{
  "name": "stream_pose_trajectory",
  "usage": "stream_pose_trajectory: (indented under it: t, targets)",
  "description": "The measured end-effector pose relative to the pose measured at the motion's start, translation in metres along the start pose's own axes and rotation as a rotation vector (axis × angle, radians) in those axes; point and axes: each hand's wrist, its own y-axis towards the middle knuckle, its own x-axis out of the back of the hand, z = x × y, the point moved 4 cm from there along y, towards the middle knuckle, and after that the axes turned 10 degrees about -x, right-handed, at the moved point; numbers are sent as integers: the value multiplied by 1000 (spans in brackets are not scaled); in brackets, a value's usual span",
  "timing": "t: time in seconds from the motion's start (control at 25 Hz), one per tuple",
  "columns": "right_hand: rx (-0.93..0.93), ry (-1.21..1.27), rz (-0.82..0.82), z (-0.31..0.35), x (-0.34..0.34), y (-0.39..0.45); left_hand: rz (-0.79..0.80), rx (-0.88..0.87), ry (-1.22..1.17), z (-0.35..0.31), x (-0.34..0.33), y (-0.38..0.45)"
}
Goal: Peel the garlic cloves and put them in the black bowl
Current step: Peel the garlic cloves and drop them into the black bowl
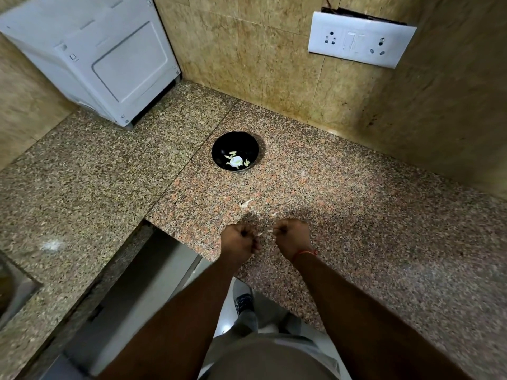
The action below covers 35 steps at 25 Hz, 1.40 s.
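Peeling in progress at the near edge of the speckled granite tabletop [343, 193].
Left hand [239, 238] and right hand [291, 237], just apart, each pinch pale garlic scraps; strip skin fully, keeping husk out. Round black bowl [219, 160] mid-tabletop holds peeled cloves [236, 160]; loose husk [246, 203] lies between.

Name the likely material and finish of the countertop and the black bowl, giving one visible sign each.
Countertop: probably polished granite, shown by its pink, black and beige speckle and faint sheen.
Black bowl: glossy, possibly glazed ceramic or plastic; bright reflection inside, material otherwise uncertain.
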Motion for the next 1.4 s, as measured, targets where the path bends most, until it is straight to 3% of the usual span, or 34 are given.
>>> stream_pose_trajectory:
  t: [0.32,0.48,0.68,0.88,1.12,1.28,1.4]
  targets:
    - [-44,-119,71,-13,-6,0,3,39,-121,7,-8,-7]
    - [-9,-235,19,-13,7,-2,9,17,-159,0,-11,-10]
    - [18,-209,45,-7,13,-2,17,30,-125,4,-16,-7]
    - [24,181,131,-4,10,-1,38,-9,-61,2,-20,-7]
    - [-165,486,325,-6,9,-1,42,-94,-72,-7,-19,-17]
    - [-140,549,314,-7,11,-6,40,-96,-61,-8,-20,-17]
    - [-68,460,244,-11,9,-3,22,-82,-52,-8,-17,-17]
